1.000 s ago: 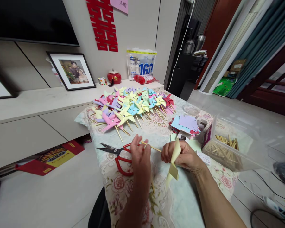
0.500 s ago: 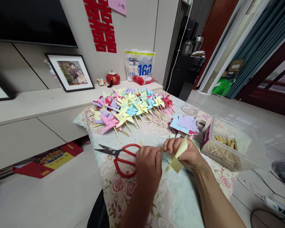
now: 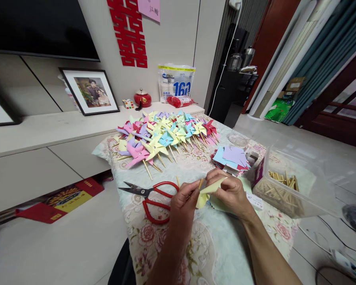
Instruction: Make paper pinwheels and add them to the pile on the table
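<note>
My left hand (image 3: 185, 202) is closed around a thin wooden stick (image 3: 201, 183), whose tip shows above the fingers. Pinched in my right hand (image 3: 230, 193) is a pale yellow paper pinwheel piece (image 3: 213, 189), partly folded over and pressed against the stick. The fingers hide where paper and stick meet. Red-handled scissors (image 3: 148, 194) lie spread on the cloth just left of my left hand. Beyond both hands lies a pile of finished paper pinwheels (image 3: 166, 136) on sticks, in pink, yellow, blue, purple and red.
Cut paper sheets (image 3: 231, 156) are stacked behind my right hand, near a small white box (image 3: 254, 200). A clear plastic bin (image 3: 280, 194) with wooden sticks stands at the right table edge. Behind the table runs a white cabinet (image 3: 62, 128) with a framed photo (image 3: 90, 91).
The yellow paper has swung from an upright position beside my right hand to lie between both hands, against the stick. My left hand has turned, bringing the stick's tip upward.
</note>
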A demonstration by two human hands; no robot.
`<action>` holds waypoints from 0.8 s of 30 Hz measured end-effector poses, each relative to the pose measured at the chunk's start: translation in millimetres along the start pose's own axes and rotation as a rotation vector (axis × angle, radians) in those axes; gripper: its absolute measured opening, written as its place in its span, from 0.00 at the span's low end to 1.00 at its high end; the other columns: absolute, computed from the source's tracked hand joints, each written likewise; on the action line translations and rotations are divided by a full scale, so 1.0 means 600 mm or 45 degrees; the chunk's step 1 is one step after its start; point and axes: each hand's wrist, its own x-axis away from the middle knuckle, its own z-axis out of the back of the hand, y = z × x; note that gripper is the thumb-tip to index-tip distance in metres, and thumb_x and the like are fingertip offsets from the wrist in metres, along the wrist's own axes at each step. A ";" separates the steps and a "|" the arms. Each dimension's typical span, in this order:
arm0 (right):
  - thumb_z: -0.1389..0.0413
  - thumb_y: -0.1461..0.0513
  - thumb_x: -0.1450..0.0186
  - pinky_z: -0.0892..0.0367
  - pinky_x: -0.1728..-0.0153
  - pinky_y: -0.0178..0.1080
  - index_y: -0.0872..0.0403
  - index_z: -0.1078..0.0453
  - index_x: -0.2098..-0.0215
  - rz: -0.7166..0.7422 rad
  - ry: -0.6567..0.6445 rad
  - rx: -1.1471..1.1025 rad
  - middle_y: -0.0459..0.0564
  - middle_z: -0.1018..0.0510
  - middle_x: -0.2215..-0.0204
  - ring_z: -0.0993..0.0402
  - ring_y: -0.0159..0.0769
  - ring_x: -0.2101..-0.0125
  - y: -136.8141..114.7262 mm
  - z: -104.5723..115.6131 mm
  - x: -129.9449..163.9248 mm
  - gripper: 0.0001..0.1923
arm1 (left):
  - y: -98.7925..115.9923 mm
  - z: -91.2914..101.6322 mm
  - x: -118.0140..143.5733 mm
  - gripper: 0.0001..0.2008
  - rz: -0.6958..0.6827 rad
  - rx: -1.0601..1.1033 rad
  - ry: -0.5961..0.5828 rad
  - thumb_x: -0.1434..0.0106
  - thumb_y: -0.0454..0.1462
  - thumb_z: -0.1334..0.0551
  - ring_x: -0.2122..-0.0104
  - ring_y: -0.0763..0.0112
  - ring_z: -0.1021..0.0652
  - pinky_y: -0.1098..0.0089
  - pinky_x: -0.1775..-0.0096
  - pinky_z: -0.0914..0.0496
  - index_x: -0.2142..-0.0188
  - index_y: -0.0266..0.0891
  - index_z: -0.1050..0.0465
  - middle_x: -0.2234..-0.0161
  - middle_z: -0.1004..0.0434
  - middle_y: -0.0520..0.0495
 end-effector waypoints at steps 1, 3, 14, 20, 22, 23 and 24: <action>0.40 0.65 0.34 0.33 0.63 0.40 0.52 0.22 0.67 0.040 0.018 0.050 0.48 0.24 0.70 0.28 0.37 0.65 -0.002 -0.001 -0.001 0.04 | 0.000 0.000 0.000 0.14 -0.041 -0.027 -0.007 0.43 0.44 0.31 0.63 0.65 0.23 0.68 0.61 0.30 0.58 0.42 0.17 0.62 0.21 0.44; 0.41 0.67 0.34 0.33 0.63 0.41 0.52 0.23 0.66 0.112 0.053 0.138 0.48 0.24 0.70 0.28 0.37 0.65 -0.007 -0.002 -0.002 0.06 | -0.001 0.000 -0.001 0.14 -0.128 -0.072 -0.031 0.42 0.44 0.32 0.63 0.64 0.23 0.67 0.60 0.30 0.58 0.42 0.17 0.63 0.22 0.44; 0.42 0.73 0.37 0.34 0.62 0.45 0.52 0.24 0.64 0.309 0.140 0.347 0.50 0.26 0.70 0.30 0.40 0.65 -0.025 -0.011 -0.006 0.11 | 0.016 -0.004 0.006 0.15 -0.357 -0.190 -0.100 0.42 0.33 0.35 0.63 0.66 0.25 0.69 0.60 0.31 0.56 0.45 0.18 0.63 0.24 0.47; 0.42 0.73 0.36 0.34 0.63 0.45 0.51 0.23 0.63 0.313 0.122 0.337 0.50 0.25 0.70 0.31 0.40 0.65 -0.028 -0.014 -0.007 0.12 | 0.016 -0.003 0.007 0.15 -0.371 -0.188 -0.084 0.42 0.32 0.36 0.62 0.66 0.25 0.69 0.59 0.32 0.56 0.45 0.18 0.63 0.24 0.48; 0.42 0.73 0.36 0.34 0.63 0.44 0.51 0.23 0.63 0.313 0.134 0.340 0.50 0.25 0.70 0.31 0.40 0.65 -0.029 -0.014 -0.007 0.11 | 0.016 -0.003 0.008 0.15 -0.379 -0.198 -0.080 0.42 0.32 0.36 0.62 0.67 0.25 0.69 0.59 0.32 0.56 0.45 0.18 0.64 0.25 0.48; 0.42 0.73 0.36 0.34 0.63 0.44 0.52 0.23 0.63 0.307 0.139 0.342 0.50 0.26 0.70 0.31 0.40 0.65 -0.029 -0.014 -0.007 0.11 | 0.016 -0.003 0.008 0.15 -0.383 -0.208 -0.081 0.42 0.32 0.36 0.63 0.67 0.25 0.70 0.59 0.32 0.56 0.46 0.18 0.64 0.25 0.49; 0.42 0.73 0.36 0.33 0.63 0.44 0.52 0.23 0.64 0.298 0.142 0.345 0.50 0.26 0.70 0.30 0.40 0.65 -0.030 -0.014 -0.006 0.11 | 0.016 -0.003 0.008 0.15 -0.387 -0.220 -0.083 0.42 0.32 0.36 0.63 0.67 0.26 0.70 0.59 0.32 0.56 0.46 0.19 0.64 0.25 0.49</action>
